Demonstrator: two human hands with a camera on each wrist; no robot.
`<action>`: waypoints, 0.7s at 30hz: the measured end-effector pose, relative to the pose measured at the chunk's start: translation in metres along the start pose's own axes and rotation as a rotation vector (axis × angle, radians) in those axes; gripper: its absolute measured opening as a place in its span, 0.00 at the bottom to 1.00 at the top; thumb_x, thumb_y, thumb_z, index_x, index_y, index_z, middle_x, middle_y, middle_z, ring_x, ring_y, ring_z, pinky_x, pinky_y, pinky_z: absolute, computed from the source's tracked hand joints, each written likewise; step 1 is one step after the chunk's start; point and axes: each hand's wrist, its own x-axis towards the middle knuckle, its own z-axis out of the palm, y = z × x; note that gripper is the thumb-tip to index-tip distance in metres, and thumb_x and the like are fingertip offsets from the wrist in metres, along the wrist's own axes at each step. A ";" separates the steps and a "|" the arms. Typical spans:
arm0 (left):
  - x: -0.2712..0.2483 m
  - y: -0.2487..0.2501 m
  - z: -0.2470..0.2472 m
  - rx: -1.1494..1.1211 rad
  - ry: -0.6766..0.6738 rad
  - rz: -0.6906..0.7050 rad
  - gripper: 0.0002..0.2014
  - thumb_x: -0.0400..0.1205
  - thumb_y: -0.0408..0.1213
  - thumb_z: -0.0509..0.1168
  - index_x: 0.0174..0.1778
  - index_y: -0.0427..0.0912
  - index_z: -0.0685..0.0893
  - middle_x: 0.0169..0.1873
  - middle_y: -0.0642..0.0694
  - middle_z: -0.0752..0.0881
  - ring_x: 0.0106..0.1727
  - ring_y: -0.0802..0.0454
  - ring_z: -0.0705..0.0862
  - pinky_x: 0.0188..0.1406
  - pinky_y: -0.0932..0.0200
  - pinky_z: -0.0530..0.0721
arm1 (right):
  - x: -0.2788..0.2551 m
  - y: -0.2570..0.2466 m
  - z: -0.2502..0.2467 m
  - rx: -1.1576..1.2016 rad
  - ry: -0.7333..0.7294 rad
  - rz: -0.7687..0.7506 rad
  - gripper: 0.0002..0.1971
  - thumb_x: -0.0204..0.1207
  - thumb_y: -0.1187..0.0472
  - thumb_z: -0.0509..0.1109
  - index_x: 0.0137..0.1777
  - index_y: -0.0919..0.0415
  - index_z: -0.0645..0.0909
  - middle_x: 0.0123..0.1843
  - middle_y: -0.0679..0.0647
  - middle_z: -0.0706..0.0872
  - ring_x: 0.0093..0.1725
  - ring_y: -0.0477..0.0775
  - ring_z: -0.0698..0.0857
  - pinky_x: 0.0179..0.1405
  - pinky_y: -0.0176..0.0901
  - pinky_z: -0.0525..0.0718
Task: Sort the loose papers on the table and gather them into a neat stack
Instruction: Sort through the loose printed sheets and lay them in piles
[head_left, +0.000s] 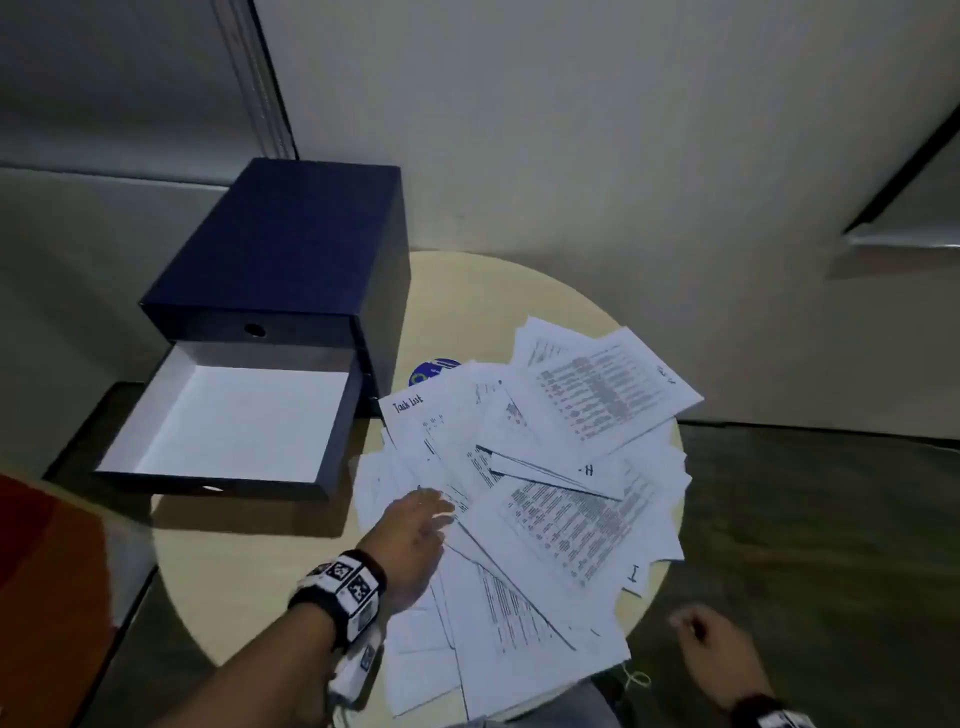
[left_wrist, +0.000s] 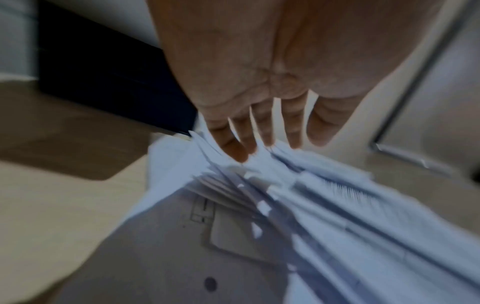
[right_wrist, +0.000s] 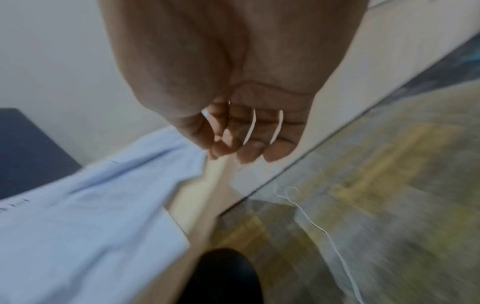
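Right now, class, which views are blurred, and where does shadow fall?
Head view: dim but fairly sharp; dark blue drawer box shadows the round beige table. Left wrist view: scattered white papers streaked. Right wrist view: floor smeared.

This looks like an office. A small round table (head_left: 249, 571) carries scattered printed papers (head_left: 545, 483), one headed "Task List" (head_left: 408, 404), beside a dark blue cardboard drawer box (head_left: 291, 249) with one drawer (head_left: 228, 421) pulled out. Plain pale partition walls (head_left: 597, 130) stand behind.
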 end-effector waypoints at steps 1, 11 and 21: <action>0.008 -0.002 0.007 0.155 -0.048 0.036 0.23 0.82 0.39 0.59 0.75 0.47 0.77 0.80 0.43 0.70 0.77 0.55 0.72 0.78 0.61 0.67 | 0.000 -0.002 0.001 -0.070 0.204 0.039 0.09 0.84 0.60 0.66 0.42 0.55 0.84 0.41 0.50 0.89 0.41 0.48 0.85 0.45 0.45 0.80; 0.014 -0.009 0.036 0.731 -0.366 -0.064 0.29 0.85 0.53 0.51 0.84 0.63 0.55 0.88 0.50 0.42 0.88 0.45 0.45 0.77 0.33 0.56 | 0.111 -0.086 -0.015 -0.239 0.178 -0.151 0.19 0.80 0.59 0.64 0.71 0.52 0.75 0.69 0.52 0.71 0.66 0.56 0.79 0.63 0.44 0.80; 0.039 0.028 0.017 0.386 -0.222 -0.340 0.09 0.76 0.49 0.57 0.34 0.61 0.81 0.51 0.60 0.85 0.56 0.48 0.85 0.61 0.44 0.78 | 0.197 -0.115 -0.025 -0.605 0.073 -0.043 0.38 0.81 0.31 0.54 0.87 0.32 0.41 0.90 0.55 0.33 0.87 0.76 0.38 0.84 0.76 0.47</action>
